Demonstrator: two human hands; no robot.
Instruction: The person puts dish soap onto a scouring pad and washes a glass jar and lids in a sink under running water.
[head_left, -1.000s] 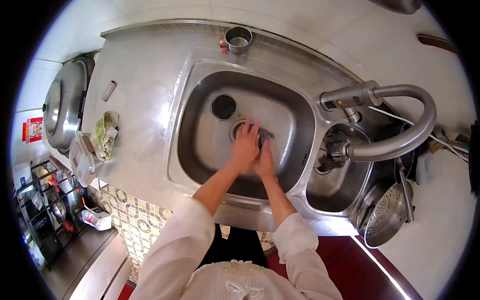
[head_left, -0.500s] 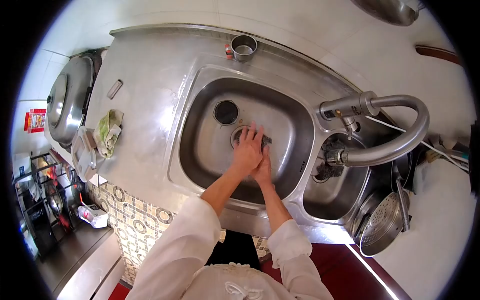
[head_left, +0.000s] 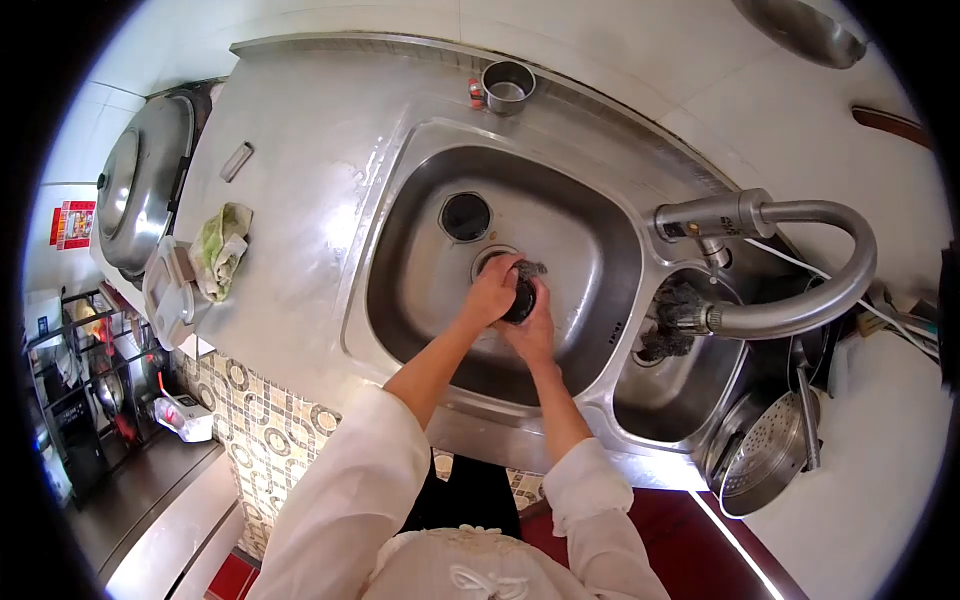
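Observation:
Both hands are low in the large sink basin (head_left: 590,350). My right hand (head_left: 534,328) is wrapped round the side of a dark round piece (head_left: 519,303), whose exact kind I cannot make out. My left hand (head_left: 490,296) curls over its other side, fingers bent against a grey steel wool scrubber (head_left: 532,269) at the top. The fingers partly hide both things. Just behind the hands is the round drain (head_left: 482,258). Further back in the basin lies a black disc with a pale angular rim (head_left: 466,217).
A bent-neck faucet (head_left: 800,315) reaches over the small basin (head_left: 650,410), where more dark scrubbing mesh (head_left: 665,345) lies. A metal cup (head_left: 508,88) stands behind the sink. On the left counter are a green cloth (head_left: 222,250) and a plastic box (head_left: 172,295). A strainer (head_left: 770,450) leans at right.
My left hand was spread flat over my right; now its fingers are bent. The hands have parted slightly, and the dark round piece shows between them. The view has shifted a little.

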